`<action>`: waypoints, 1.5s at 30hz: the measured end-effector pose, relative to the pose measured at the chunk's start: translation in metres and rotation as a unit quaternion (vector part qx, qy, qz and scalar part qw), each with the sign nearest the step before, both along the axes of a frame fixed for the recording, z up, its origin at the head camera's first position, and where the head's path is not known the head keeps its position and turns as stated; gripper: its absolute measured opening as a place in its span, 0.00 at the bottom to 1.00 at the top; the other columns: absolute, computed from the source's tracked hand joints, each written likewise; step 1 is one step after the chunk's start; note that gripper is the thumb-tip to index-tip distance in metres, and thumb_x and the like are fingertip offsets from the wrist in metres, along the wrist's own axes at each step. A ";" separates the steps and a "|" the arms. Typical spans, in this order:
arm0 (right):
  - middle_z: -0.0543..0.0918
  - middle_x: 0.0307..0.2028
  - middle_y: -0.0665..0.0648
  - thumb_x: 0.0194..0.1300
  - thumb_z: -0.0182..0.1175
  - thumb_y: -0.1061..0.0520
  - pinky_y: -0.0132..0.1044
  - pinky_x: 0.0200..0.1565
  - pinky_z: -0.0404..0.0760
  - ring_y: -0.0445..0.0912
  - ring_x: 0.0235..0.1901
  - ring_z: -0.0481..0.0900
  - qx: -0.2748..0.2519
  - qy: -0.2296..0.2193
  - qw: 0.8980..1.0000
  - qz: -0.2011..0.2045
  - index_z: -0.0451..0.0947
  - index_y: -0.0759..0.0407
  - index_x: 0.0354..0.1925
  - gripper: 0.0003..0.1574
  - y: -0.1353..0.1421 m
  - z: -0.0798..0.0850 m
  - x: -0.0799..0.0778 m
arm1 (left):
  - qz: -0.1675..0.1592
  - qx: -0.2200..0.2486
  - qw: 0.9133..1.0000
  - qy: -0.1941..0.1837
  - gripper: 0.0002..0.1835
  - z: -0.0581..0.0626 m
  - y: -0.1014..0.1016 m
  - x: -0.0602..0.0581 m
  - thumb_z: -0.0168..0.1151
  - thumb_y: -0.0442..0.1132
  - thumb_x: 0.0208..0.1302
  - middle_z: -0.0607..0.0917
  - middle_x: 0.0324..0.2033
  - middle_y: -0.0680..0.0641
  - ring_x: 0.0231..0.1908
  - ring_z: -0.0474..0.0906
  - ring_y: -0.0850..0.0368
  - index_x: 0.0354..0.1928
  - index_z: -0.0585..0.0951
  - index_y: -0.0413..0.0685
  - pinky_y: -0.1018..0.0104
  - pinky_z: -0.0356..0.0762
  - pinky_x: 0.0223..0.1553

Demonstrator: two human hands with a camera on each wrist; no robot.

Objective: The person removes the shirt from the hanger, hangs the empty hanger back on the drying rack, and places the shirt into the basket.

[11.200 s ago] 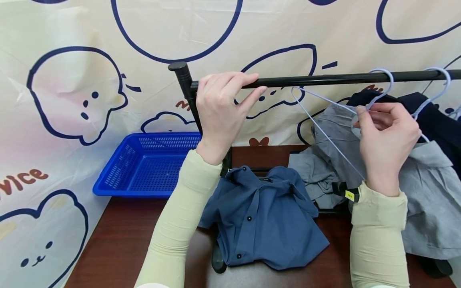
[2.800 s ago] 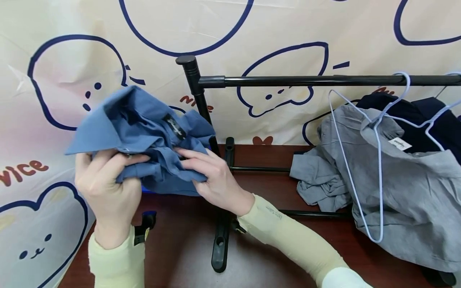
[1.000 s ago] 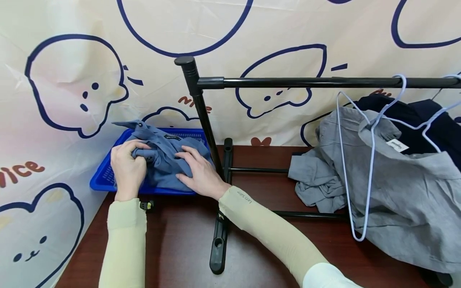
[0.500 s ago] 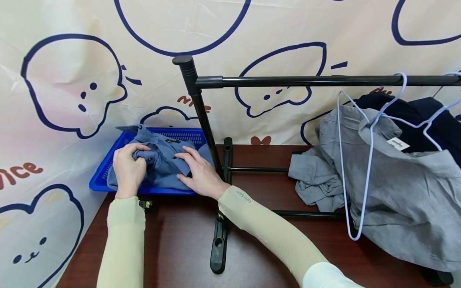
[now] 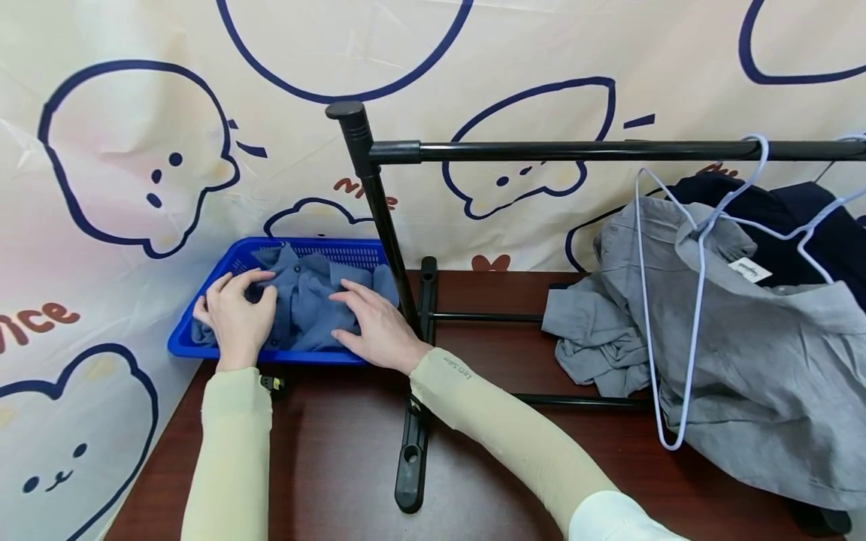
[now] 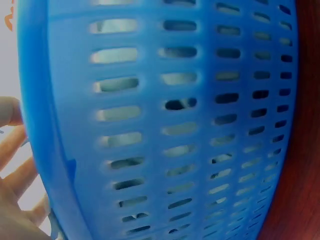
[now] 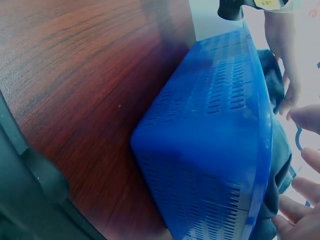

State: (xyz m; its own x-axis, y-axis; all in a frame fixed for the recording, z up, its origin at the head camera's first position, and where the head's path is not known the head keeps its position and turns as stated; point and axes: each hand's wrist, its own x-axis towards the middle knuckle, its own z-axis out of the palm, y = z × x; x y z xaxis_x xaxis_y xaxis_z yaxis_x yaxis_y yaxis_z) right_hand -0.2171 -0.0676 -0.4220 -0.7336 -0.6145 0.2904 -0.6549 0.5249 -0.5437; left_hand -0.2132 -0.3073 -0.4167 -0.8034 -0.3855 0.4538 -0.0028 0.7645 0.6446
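A blue buttoned shirt (image 5: 313,297) lies bunched inside the blue perforated basket (image 5: 196,342). My left hand (image 5: 237,319) is over the basket's left part, thumb and fingers apart with a gap between them and no cloth gripped. My right hand (image 5: 379,327) is at the basket's right side, its fingers spread loosely over the shirt; whether the tips touch the cloth is hard to tell. In the left wrist view the basket wall (image 6: 150,155) hides most of the work. In the right wrist view, cloth (image 7: 277,165) bulges above the rim.
A black clothes rack (image 5: 514,152) stands to the right of the basket, its foot (image 5: 409,473) on the dark wooden table (image 5: 325,451). A bare lilac hanger (image 5: 700,255) hangs from its bar. Grey shirts (image 5: 764,361) and dark navy clothing (image 5: 805,218) are on the right.
The blue shirt has been lowered and has settled deeper into the basket. My left hand has let go of its collar area. My right hand has hardly moved over the last second.
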 end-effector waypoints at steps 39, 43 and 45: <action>0.56 0.78 0.48 0.71 0.64 0.42 0.45 0.70 0.61 0.40 0.75 0.54 -0.149 -0.034 0.986 0.065 0.60 0.48 0.77 0.43 0.043 0.011 0.046 | -0.104 -0.002 0.965 0.239 0.24 0.081 0.057 0.022 0.67 0.46 0.69 0.81 0.61 0.55 0.63 0.74 0.53 0.65 0.82 0.52 0.50 0.60 0.66; 0.57 0.78 0.47 0.72 0.64 0.44 0.45 0.69 0.62 0.40 0.74 0.55 -0.158 -0.022 0.985 0.063 0.62 0.48 0.75 0.40 0.050 0.015 0.052 | -0.115 -0.001 0.956 0.269 0.24 0.091 0.068 0.026 0.67 0.46 0.68 0.81 0.62 0.53 0.64 0.74 0.53 0.65 0.81 0.50 0.50 0.62 0.65; 0.58 0.77 0.47 0.72 0.64 0.45 0.44 0.69 0.62 0.40 0.74 0.55 -0.162 -0.014 0.985 0.064 0.63 0.48 0.75 0.39 0.055 0.017 0.054 | -0.121 0.000 0.951 0.283 0.25 0.096 0.073 0.029 0.67 0.46 0.68 0.81 0.62 0.54 0.64 0.74 0.53 0.65 0.81 0.49 0.51 0.62 0.65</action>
